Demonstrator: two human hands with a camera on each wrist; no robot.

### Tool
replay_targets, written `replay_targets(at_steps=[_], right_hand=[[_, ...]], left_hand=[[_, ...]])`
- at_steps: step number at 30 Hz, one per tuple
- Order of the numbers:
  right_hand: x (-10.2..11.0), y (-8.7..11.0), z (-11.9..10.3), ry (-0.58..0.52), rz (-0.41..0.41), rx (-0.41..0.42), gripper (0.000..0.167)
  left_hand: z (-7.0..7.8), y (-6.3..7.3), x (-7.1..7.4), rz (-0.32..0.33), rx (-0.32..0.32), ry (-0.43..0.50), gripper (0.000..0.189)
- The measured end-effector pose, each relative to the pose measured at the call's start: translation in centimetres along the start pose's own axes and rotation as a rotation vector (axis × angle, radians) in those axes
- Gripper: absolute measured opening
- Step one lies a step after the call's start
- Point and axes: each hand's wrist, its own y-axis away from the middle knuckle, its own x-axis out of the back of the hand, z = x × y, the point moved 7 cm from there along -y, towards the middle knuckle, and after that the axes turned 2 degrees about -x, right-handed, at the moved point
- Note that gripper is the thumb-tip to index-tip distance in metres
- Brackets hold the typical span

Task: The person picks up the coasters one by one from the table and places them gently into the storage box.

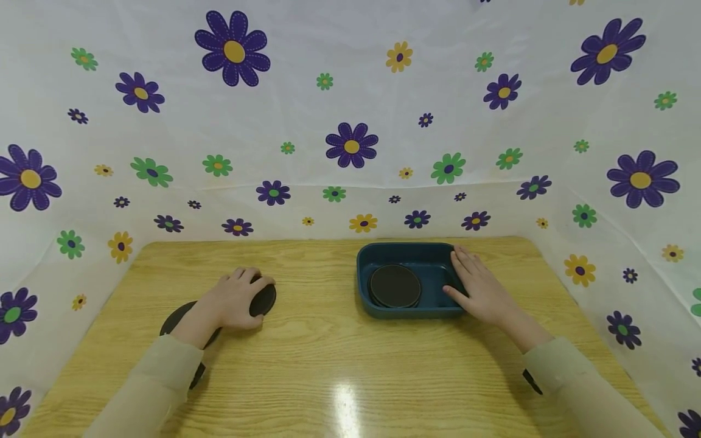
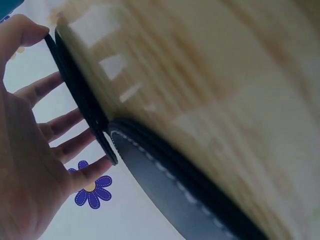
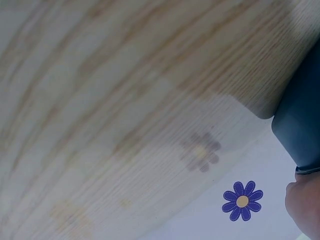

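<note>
Tabletop (image 1: pixel 306 371), left to right: we saw a stitched black disc (image 1: pixel 176 316) first, partly hidden by the left forearm; next the left hand (image 1: pixel 235 304), thumb and fingers round the rim of a second black disc (image 1: pixel 266 301), gripping it; then the blue tray (image 1: pixel 440 278), a round black piece (image 1: pixel 395 286) lying toward its left end; last we had the right hand (image 1: pixel 477 289), fingers straight, touching the tray's right end
</note>
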Motion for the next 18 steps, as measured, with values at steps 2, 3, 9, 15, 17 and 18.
replay_targets(at_steps=[2,3,9,15,17,18], right_hand=[[0.0,0.0,0.0,-0.001,0.001,-0.002,0.084],[-0.1,0.0,0.1,-0.001,0.001,-0.003,0.085],[-0.1,0.0,0.1,0.001,-0.002,-0.003,0.085],[-0.1,0.0,0.1,-0.007,-0.002,-0.004,0.085],[-0.1,0.0,0.2,-0.007,-0.002,-0.005,0.084],[-0.1,0.0,0.2,-0.006,-0.001,-0.004,0.084]], left_hand=[[0.0,-0.1,0.0,-0.001,-0.003,-0.005,0.073],[0.1,-0.2,0.0,0.001,-0.007,-0.008,0.074],[0.6,-0.9,0.2,0.001,-0.023,-0.012,0.076],[1.8,-2.0,1.1,0.002,-0.054,-0.024,0.077],[2.4,-2.5,1.5,0.005,-0.068,-0.035,0.077],[2.6,-2.7,1.7,0.008,-0.077,-0.038,0.076]])
